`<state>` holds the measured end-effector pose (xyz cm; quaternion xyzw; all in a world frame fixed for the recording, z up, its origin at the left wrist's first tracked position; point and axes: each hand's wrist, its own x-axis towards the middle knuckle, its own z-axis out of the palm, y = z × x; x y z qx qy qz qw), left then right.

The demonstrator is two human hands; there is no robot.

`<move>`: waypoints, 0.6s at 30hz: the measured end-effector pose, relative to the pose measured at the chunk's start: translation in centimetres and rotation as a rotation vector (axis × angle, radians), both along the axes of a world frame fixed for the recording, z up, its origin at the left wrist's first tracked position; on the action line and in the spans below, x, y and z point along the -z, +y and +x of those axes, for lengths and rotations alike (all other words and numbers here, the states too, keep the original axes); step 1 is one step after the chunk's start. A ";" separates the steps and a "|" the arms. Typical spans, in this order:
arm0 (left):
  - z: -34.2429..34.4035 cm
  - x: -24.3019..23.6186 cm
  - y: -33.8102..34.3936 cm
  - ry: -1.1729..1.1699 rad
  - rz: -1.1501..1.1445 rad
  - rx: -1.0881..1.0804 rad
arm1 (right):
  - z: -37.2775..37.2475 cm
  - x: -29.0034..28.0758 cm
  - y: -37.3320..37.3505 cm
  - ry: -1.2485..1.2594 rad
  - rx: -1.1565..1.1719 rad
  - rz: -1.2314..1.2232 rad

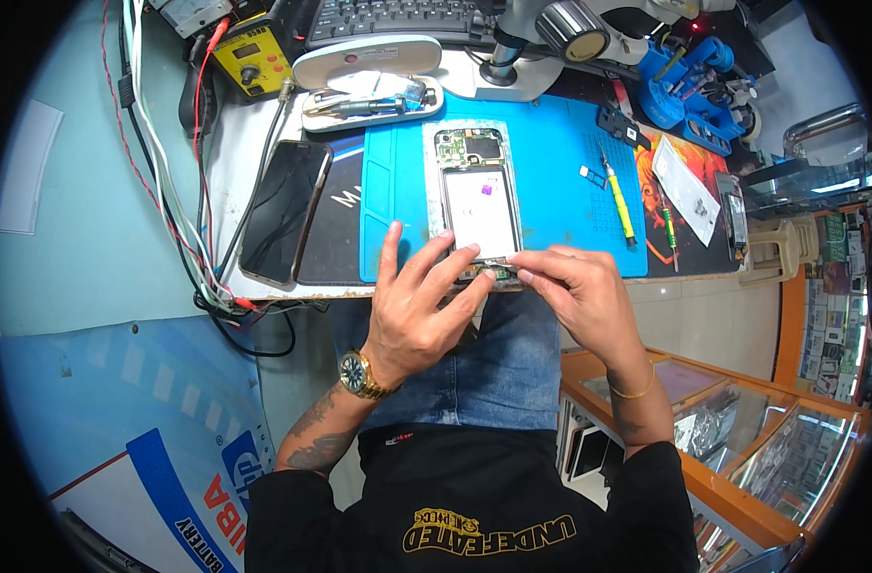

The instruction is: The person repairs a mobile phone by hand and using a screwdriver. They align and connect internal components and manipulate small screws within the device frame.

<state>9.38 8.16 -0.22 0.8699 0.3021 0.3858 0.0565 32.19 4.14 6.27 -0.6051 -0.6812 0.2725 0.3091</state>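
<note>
An opened smartphone (480,205) lies on a blue repair mat (560,172), its circuit board (469,146) bare at the far end and a white battery area in the middle. My left hand (420,310) rests over the phone's near left corner, fingers spread and fingertips touching the frame. At the near end, my right hand (581,289) pinches with thumb and forefinger by the lower edge of the phone. Whatever sits between those fingertips is too small to make out. A wristwatch (357,374) is on my left wrist.
A dark phone (285,212) lies left of the mat. Behind stand an open tool case (371,107), a yellow soldering station (252,62) and a microscope stand (501,72). A yellow screwdriver (619,205) and SIM tray (592,176) lie right. Loose cables (159,143) hang left.
</note>
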 end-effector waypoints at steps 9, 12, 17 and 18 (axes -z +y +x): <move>0.1 -0.6 -0.2 0.083 0.007 -0.010 | 0.1 0.8 -0.1 0.028 -0.005 0.042; 0.0 -1.1 0.0 0.110 -0.009 -0.005 | 0.1 0.5 0.0 0.017 -0.012 0.043; -0.2 -1.0 0.4 0.130 0.008 0.014 | 0.2 0.4 0.2 -0.014 -0.037 0.063; -0.2 -0.9 0.4 0.127 -0.001 0.013 | 0.3 0.5 0.2 -0.032 -0.046 0.079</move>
